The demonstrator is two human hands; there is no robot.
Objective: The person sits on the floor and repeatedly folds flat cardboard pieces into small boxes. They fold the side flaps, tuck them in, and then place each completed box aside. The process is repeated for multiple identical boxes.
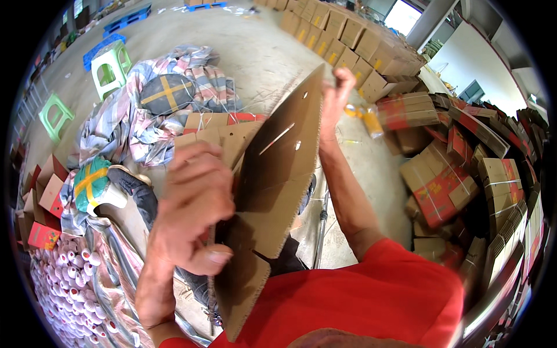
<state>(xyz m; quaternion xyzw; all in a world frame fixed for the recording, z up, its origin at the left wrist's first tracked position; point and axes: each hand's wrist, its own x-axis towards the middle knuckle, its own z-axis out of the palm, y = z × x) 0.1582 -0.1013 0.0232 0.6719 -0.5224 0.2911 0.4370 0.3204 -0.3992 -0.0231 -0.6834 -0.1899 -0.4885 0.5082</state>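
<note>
A brown cardboard box (pixel 284 151), partly folded with flaps standing out, is held up in front of me at a tilt. Round holes and a narrow slot show in its large panel. My left hand (pixel 194 209), blurred by motion, grips its left side with the fingers curled and the thumb low. At the far upper edge, my right hand (pixel 336 98) holds the same box, its fingers bent and partly hidden behind the panel. Beyond the box lie more cardboard pieces (pixel 209 120), some with red print.
Tied stacks of flattened boxes (pixel 441 185) crowd the right. Closed cartons (pixel 360 40) line the back. Foam-netted round fruit (pixel 69 284) lies at lower left, near a striped tarp (pixel 151 133), a taped green-covered stool (pixel 96 185) and a pale green stool (pixel 110 66). A yellow tape roll (pixel 371 122) is right.
</note>
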